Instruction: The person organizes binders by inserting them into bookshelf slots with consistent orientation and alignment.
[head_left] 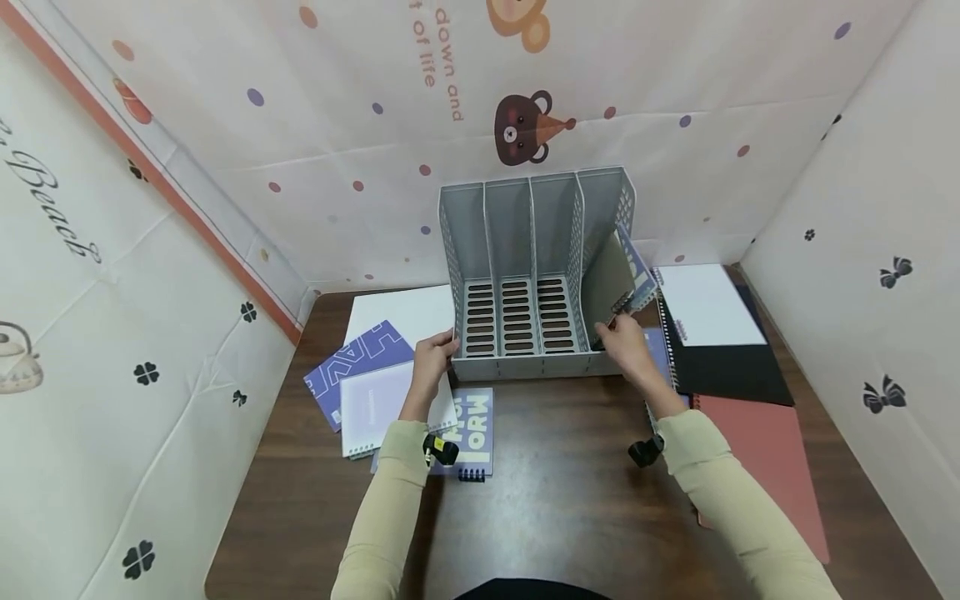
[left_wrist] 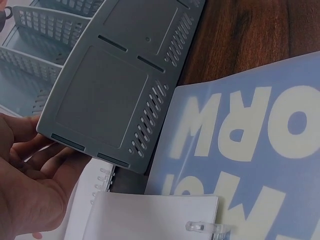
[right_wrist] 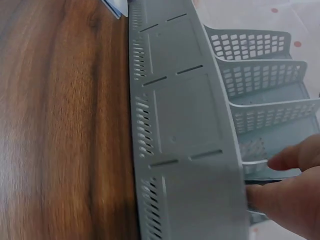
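A grey desktop file organizer with side-by-side compartments stands against the back wall. At its front left corner, my left hand grips the rim; the left wrist view has the thumb and fingers around that corner. My right hand is at the front of the rightmost compartment, pinching the lower part of a spiral notebook with an olive-brown face. A blue cover shows beside that face. In the right wrist view, my right hand is by the last divider, and the notebook is mostly hidden.
Left of the organizer lie a purple notebook, a pale lavender notebook and a blue lettered notebook. To the right are a white pad, a black spiral book and a red notebook. Patterned cloth walls surround the table.
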